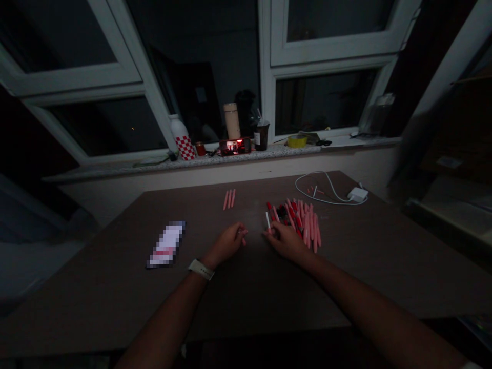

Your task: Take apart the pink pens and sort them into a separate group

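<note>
My right hand [286, 241] is closed in a pinch on a slim pen part [268, 220], whose white shaft points up and away; its lower end is pink between the fingertips. Level with it, a short gap to the left, my left hand [228, 242] is closed round a small pink pen piece [243, 241], mostly hidden by the fingers. Just beyond and right of my right hand lies a pile of pink pens [311, 225], mixed with red and dark ones. Three pink pens [229, 199] lie side by side farther back on the table.
On the brown table [126, 292], a phone [167, 245] lies at left. A white charger [357, 194] with a looped cable and a few small pen parts [315, 191] sit at the back right. The windowsill holds a checkered bottle [183, 141], a tumbler [231, 121], and yellow tape [297, 141].
</note>
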A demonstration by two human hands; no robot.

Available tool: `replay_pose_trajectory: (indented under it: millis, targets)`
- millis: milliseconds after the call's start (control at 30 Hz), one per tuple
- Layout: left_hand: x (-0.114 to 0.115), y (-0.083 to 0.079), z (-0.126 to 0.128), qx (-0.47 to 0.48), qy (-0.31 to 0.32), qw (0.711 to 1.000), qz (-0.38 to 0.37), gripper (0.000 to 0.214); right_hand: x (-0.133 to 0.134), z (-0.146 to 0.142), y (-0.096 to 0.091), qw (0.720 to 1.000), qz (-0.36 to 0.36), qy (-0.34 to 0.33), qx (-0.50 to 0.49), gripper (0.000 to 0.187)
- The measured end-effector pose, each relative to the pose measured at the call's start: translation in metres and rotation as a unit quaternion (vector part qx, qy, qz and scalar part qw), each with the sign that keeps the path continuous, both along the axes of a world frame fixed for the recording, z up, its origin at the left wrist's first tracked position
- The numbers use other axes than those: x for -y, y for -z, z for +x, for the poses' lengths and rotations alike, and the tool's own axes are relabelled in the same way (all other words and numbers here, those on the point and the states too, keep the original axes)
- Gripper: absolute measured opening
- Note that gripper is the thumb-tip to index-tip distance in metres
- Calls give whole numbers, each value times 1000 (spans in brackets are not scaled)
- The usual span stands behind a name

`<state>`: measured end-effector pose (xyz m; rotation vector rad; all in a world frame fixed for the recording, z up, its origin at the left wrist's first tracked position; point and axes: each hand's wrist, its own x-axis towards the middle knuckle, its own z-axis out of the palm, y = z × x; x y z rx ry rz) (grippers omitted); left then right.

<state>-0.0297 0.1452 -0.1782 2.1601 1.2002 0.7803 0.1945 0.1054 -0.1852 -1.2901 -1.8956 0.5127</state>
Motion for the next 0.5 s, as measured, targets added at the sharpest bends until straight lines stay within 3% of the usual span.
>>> replay_pose_trajectory:
  millis: [100,233,500]
  targets:
    - [5,-2,6,13,17,1000,1,23,-1,0,3,1000,3,-6,4,18]
    - [9,-6,14,81,35,995,-52,25,-2,-1,5,1000,-13,-13,5,19]
    - [8,1,29,263,22,947,-184,35,2,-5,0,997,-22,-74,-30,19]
